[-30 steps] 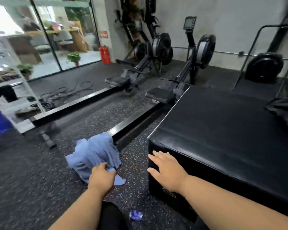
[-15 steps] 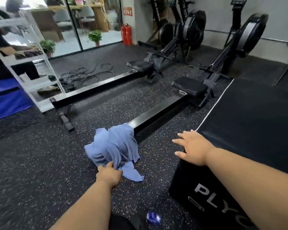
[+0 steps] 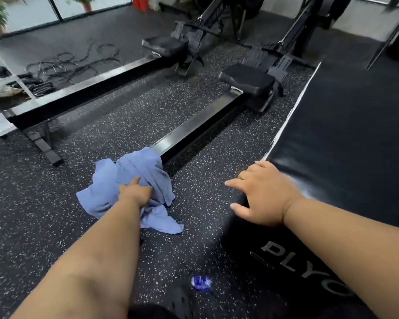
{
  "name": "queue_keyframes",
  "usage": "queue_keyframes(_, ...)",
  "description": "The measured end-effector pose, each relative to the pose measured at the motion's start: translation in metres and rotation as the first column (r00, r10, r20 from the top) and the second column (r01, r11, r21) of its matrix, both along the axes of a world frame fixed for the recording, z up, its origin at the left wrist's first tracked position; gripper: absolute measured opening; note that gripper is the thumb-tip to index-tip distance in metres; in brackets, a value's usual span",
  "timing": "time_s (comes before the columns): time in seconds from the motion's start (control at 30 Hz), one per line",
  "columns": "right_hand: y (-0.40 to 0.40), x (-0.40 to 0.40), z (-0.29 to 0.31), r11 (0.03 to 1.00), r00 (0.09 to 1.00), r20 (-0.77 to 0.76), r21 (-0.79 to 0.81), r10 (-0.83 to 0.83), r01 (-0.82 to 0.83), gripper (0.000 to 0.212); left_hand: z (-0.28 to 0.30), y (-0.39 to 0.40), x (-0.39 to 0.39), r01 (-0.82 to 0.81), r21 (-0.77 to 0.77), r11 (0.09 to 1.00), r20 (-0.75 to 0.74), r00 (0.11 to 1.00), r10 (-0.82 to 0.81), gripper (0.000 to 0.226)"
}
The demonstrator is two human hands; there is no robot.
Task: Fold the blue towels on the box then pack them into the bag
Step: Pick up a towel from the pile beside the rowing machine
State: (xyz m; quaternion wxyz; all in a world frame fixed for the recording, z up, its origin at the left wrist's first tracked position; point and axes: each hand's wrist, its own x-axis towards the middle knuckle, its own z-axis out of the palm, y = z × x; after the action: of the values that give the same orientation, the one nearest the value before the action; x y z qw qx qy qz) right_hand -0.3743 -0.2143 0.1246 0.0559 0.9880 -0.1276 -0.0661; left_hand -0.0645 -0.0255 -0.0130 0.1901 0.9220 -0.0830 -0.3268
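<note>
Left hand [image 3: 136, 192] is on the blue towel [image 3: 127, 180], fingers curled into the cloth, looks like a grasp but the fingertips are hidden. Towel lies crumpled on the floor [image 3: 101, 134] at the rower rail [image 3: 194, 132] end. Right hand [image 3: 263, 194] lies flat, fingers spread, on the box [image 3: 343, 134] corner.

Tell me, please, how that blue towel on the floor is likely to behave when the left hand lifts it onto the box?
The blue towel lies crumpled in soft folds, so it will probably hang limp and unfurl when lifted. It looks thin, hence likely light. One end lies over the rowing machine rail, so it may drag there. The left hand seems to grip it mid-bunch, so corners should dangle.
</note>
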Motion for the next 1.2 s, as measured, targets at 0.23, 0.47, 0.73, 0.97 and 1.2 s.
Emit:
queue_keyframes(0.23,0.0,0.0,-0.005,1.0,1.0,-0.004,0.006,-0.011,0.011,0.07,-0.026,-0.02,0.026,-0.163,-0.157,0.974,-0.096,0.984,0.149,0.07)
queue_keyframes(0.47,0.001,0.001,-0.007,1.0,1.0,-0.011,-0.005,-0.013,0.013,0.071,-0.031,-0.016,0.024,-0.183,-0.219,0.958,-0.026,0.983,0.182,0.022)
queue_keyframes(0.73,0.004,0.001,-0.005,1.0,1.0,0.011,-0.031,0.001,-0.001,0.068,0.009,-0.006,0.016,-0.288,-0.641,0.712,-0.13,0.954,0.268,0.05)
queue_keyframes(0.97,0.007,-0.001,0.002,0.999,1.0,-0.02,-0.052,-0.005,0.004,0.074,0.125,0.023,-0.026,-0.307,-0.789,0.532,-0.188,0.945,0.266,0.054)
queue_keyframes(1.2,0.017,-0.01,0.02,0.993,0.995,0.038,0.083,-0.091,0.087,0.079,0.236,0.073,-0.092,-0.343,-0.917,0.205,-0.333,0.939,0.081,0.03)
